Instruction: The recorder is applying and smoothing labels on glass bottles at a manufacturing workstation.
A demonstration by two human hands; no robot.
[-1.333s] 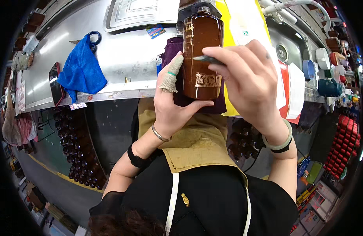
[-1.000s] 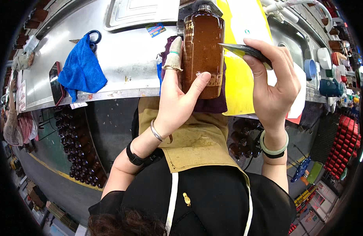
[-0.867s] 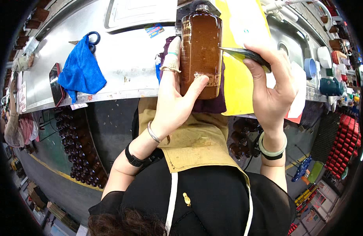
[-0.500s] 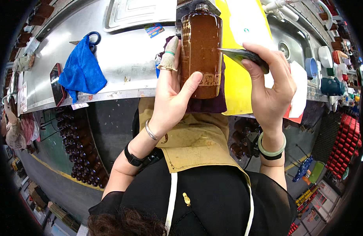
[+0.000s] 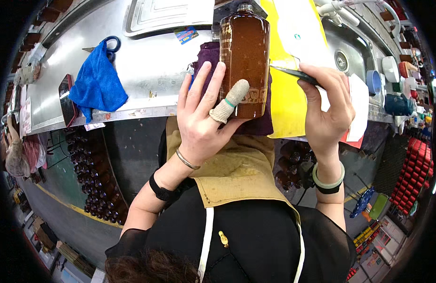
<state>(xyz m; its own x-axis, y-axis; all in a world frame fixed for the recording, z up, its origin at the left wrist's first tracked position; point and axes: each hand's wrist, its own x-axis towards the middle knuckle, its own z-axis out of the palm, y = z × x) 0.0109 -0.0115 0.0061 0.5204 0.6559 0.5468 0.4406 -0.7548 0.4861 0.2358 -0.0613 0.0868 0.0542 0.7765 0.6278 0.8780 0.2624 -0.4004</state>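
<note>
A brown glass bottle point(image 5: 246, 52) with gold print lies on a dark purple cloth point(image 5: 209, 53), its neck pointing away from me. My left hand point(image 5: 203, 106) is palm down at the bottle's lower left, fingers spread. Its index finger wears a knitted finger cover point(image 5: 231, 100) and rests on the bottle's printed lower part; the thumb's tip is hidden near the base. Between thumb and fingers, my right hand point(image 5: 329, 101) pinches a thin dark pointed blade point(image 5: 298, 74). The blade's tip is close to the bottle's right side; whether it touches, I cannot tell.
A yellow sheet point(image 5: 286, 111) lies right of the bottle, before a metal sink point(image 5: 343, 52). On the left of the steel bench are a blue cloth point(image 5: 99, 82), scissors point(image 5: 113, 45), a phone point(image 5: 67, 101) and a metal tray point(image 5: 168, 16). A blue bowl point(image 5: 373, 81) stands far right.
My left hand has turned from gripping the bottle's left side to palm down, covered finger on the bottle. The blade has tilted from broad side to nearly edge-on. The bottle has shifted slightly right.
</note>
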